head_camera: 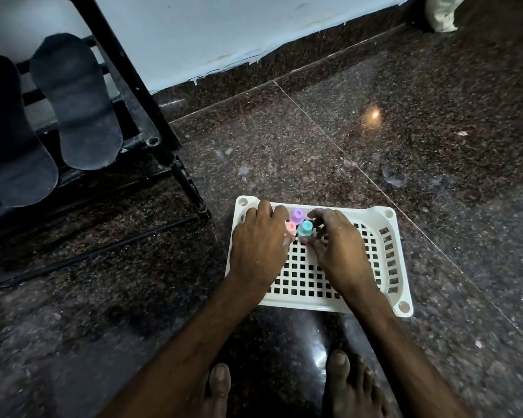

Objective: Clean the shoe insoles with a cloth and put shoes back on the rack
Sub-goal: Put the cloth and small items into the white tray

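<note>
While two dark insoles, one [15,140] beside the other [79,107], rest on the black shoe rack [127,70] at the left, both hands reach into a white perforated basket [404,306] on the dark stone floor [375,146] near the rack's foot. The right hand [335,245] has its fingers [319,214] and thumb clamped round a small teal cap-shaped piece [305,228], with a purple piece [297,215] just behind it and a pink one [291,227] just to its left. The left hand [258,245] lies palm down over the basket's far left corner, fingers [264,208] close together beside the pink piece; whether they grip it cannot be told.
</note>
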